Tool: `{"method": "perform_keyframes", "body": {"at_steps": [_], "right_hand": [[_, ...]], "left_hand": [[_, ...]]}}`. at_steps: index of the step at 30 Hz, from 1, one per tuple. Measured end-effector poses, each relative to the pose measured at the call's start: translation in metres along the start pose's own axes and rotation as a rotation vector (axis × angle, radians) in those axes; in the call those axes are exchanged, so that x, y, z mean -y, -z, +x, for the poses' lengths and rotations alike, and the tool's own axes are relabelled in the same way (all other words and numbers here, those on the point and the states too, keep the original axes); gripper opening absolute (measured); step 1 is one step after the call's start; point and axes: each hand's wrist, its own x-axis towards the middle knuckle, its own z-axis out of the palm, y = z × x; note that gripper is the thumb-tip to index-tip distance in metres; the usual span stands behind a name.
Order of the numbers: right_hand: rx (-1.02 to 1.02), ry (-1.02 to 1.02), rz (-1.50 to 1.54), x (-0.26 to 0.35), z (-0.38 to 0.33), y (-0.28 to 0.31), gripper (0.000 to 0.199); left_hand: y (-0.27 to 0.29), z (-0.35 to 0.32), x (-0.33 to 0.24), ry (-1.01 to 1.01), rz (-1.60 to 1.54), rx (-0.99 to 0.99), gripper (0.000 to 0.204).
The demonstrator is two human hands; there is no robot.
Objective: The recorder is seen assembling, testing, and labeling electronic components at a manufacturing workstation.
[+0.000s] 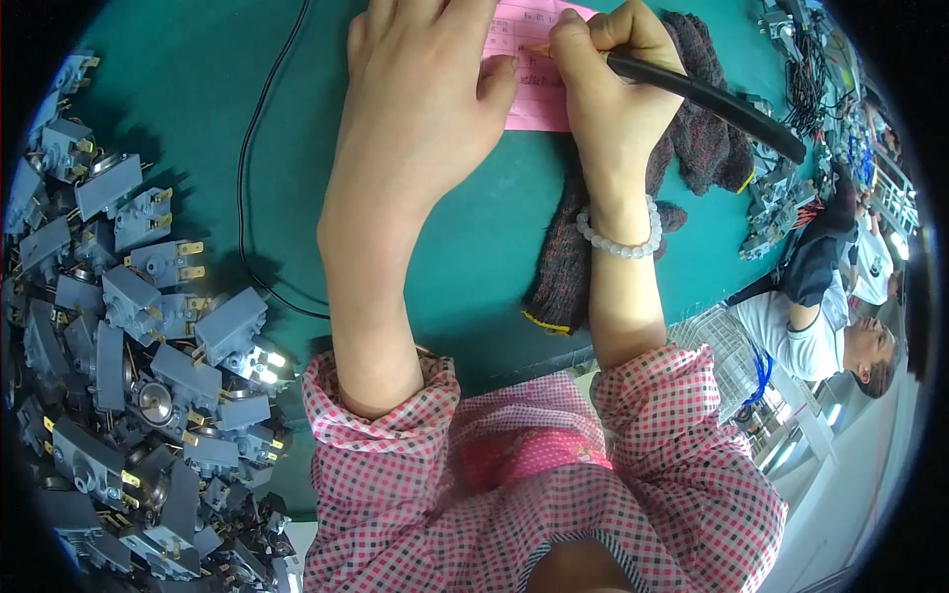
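A pink printed slip of paper (539, 104) lies on the green tabletop at the far middle, with handwriting on it. My left hand (420, 94) rests flat at the slip's left side, its thumb on the paper. Its fingers are stretched out and partly cut off by the upper edge. In my right hand (618, 99) a thick black pen (712, 99) is gripped, with its tip against the slip. Dark knitted gloves with yellow-edged cuffs lie by that arm: one glove (559, 262) beside the wrist, another glove (707, 138) to its right.
Many grey switch-like parts (124, 296) with metal terminals are heaped along the left. A thin black cable (244, 168) curves between them and my left arm. More grey parts (776, 212) and wires lie at the far right. Another person (801, 336) is beyond the table's right side.
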Motion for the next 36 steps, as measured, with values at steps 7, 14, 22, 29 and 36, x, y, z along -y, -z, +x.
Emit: {"method": "perform_keyframes", "body": {"at_steps": [7,14,22,29,36], "right_hand": [[0.022,0.179,0.287,-0.010,0.003,0.003,0.028],[-0.043,0.060,-0.108,0.001,0.002,0.004,0.029],[-0.090,0.013,-0.010,-0.001,0.004,0.008,0.029],[-0.078,-0.013,-0.002,0.002,0.004,0.006,0.029],[-0.049,-0.021,-0.062,0.000,0.004,0.006,0.027]], "left_hand": [[-0.001,0.001,-0.003,-0.010,-0.020,-0.001,0.043],[-0.004,0.002,-0.003,-0.002,-0.012,-0.015,0.044],[-0.009,0.002,-0.003,-0.021,0.071,-0.059,0.048],[-0.010,0.002,-0.003,-0.026,0.089,-0.059,0.049],[-0.011,0.002,-0.003,-0.025,0.079,-0.065,0.049]]}}
